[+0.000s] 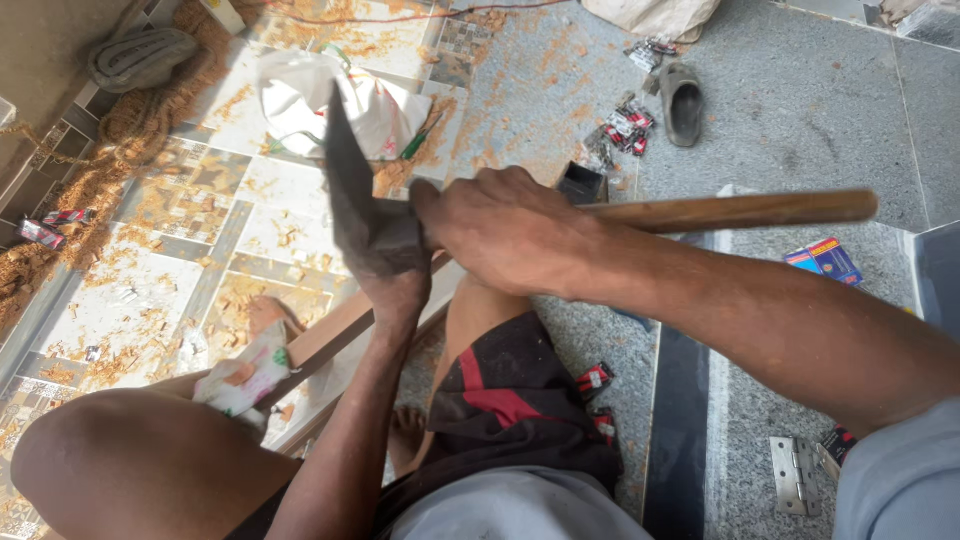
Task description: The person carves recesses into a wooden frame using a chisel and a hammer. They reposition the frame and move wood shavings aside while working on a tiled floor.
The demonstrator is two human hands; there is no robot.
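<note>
I hold an adze-like tool with a dark metal blade (pixel 345 170) and a long wooden handle (pixel 740 211). My right hand (pixel 510 230) grips the handle close to the head. My left hand (pixel 395 285) is wrapped around the underside of the metal head. The blade points up and away from me. Under the tool a long wooden strip (pixel 335 335) lies across the floor, running past my bent knee (pixel 130 460). A patterned cloth (pixel 245 375) lies by the strip.
Wood shavings (pixel 150 120) cover the tiled floor. A white bag (pixel 300 100), a grey sandal (pixel 683 102), small red packets (pixel 625 128), a blue box (pixel 825 260) and a metal hinge (pixel 795 475) lie around. A dark stone step (pixel 680 430) runs at right.
</note>
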